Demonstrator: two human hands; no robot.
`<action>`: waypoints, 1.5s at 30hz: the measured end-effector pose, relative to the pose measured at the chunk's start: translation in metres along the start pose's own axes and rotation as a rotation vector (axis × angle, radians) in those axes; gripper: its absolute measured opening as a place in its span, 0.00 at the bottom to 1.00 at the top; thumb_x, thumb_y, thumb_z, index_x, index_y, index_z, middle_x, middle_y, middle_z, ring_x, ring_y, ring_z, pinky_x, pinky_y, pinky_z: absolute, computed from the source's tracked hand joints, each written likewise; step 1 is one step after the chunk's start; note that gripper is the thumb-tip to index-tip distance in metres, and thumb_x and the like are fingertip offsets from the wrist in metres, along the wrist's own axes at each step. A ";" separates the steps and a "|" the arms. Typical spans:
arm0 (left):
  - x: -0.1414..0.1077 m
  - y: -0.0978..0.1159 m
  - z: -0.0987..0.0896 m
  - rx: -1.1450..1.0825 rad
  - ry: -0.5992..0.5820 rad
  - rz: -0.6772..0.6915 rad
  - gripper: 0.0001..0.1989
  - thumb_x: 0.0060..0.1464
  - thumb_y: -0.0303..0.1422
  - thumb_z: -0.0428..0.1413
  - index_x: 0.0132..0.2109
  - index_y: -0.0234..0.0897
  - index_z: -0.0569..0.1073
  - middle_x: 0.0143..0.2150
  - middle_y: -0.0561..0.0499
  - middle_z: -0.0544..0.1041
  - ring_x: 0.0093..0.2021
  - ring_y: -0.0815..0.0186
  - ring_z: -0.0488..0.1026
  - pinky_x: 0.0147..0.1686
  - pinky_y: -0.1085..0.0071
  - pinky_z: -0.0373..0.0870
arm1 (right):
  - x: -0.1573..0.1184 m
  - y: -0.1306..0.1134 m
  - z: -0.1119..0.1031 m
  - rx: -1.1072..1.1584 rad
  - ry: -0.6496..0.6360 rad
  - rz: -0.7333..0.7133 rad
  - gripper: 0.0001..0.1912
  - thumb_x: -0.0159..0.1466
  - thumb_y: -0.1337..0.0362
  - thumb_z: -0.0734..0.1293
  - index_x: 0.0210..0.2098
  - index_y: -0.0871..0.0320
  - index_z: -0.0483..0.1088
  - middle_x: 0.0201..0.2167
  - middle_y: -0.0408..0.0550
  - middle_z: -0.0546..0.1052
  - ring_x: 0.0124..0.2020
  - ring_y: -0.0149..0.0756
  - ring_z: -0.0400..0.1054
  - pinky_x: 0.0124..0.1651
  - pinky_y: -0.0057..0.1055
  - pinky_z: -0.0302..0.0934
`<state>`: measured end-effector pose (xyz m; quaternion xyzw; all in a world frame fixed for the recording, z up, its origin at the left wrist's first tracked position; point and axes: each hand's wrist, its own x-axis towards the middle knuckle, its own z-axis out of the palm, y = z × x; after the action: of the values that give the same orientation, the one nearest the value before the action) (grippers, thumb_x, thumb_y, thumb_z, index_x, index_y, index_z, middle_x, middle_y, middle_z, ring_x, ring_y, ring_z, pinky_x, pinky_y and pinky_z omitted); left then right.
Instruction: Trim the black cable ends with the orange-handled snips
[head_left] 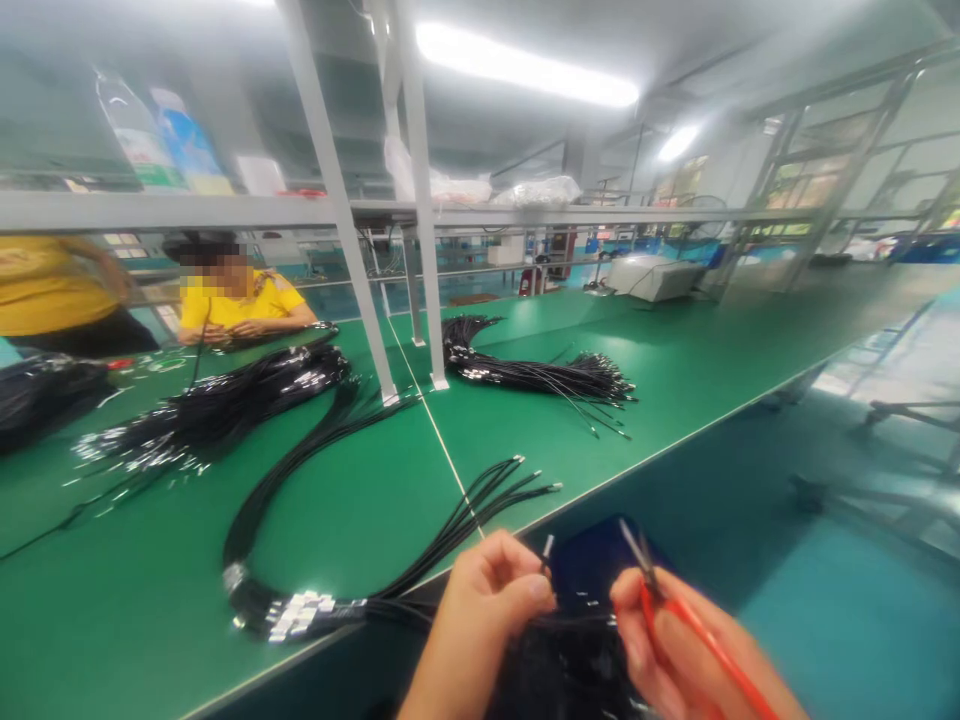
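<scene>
Between the thumb and fingers of my left hand (491, 610) is the end of a black cable (547, 553) with a pale tip pointing up. My right hand (690, 640) is closed round red-handled scissors (651, 590), their metal blades pointing up and to the left, a short way right of the cable tip. A curved bundle of black cables (259, 500) lies on the green table (360, 510), banded with silvery pieces, and passes behind my left wrist. Its loose ends fan out above my left hand.
More black cable bundles lie at the left (225, 400) and past the shelf posts (540, 375). A shelf (247, 210) with bottles crosses above the table. A person in yellow (259, 300) sits opposite; another stands at far left. A dark blue container (592, 560) is below the table edge.
</scene>
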<state>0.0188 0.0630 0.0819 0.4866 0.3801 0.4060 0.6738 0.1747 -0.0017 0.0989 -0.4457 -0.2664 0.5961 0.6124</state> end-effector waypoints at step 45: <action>-0.002 0.001 0.001 0.620 -0.094 0.392 0.08 0.55 0.33 0.55 0.31 0.40 0.77 0.28 0.52 0.74 0.29 0.65 0.71 0.29 0.74 0.67 | 0.000 0.037 0.029 0.178 0.427 -0.270 0.14 0.48 0.67 0.74 0.34 0.56 0.71 0.25 0.42 0.76 0.22 0.32 0.67 0.27 0.28 0.62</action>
<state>0.0192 0.0611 0.0833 0.7493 0.3534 0.3700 0.4204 0.1316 0.0010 0.0808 -0.4662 -0.1348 0.4226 0.7655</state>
